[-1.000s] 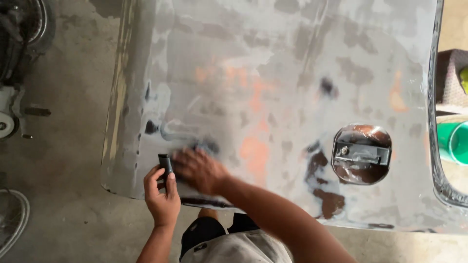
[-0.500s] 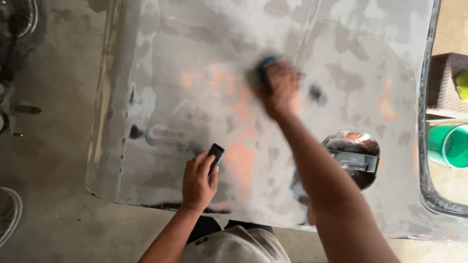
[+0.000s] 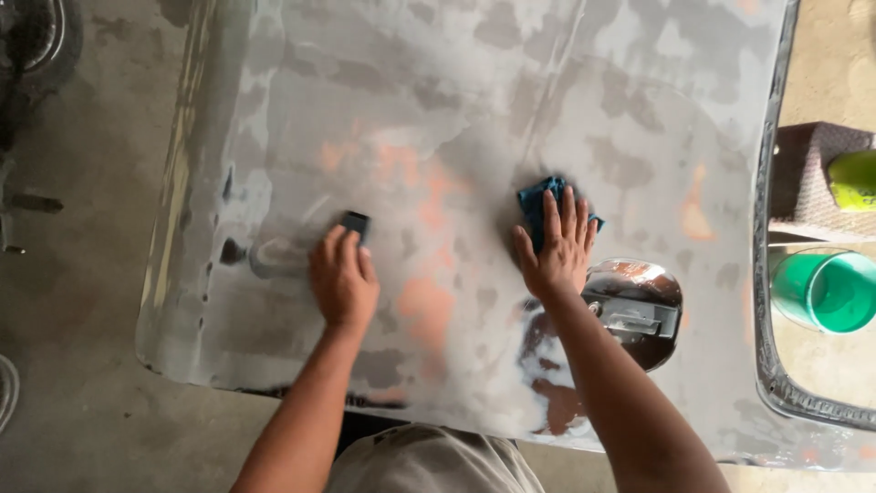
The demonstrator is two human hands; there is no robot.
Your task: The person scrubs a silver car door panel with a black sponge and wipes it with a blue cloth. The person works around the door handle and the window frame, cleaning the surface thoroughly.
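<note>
Blue cloth (image 3: 547, 203) has come back nearer under the flat, open right hand (image 3: 554, 253); left hand (image 3: 342, 278) fingers grip the dark sanding block (image 3: 354, 222), now farther up the grey body panel (image 3: 474, 110).

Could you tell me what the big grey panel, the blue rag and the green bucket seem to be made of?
Panel: probably sheet metal, sanded matt, with grey primer or filler patches and orange-pink spots showing through. Rag under the right hand: soft cloth, crumpled and folded. Bucket: likely plastic, smooth and evenly coloured. The left hand presses a small dark block; material unclear.
</note>
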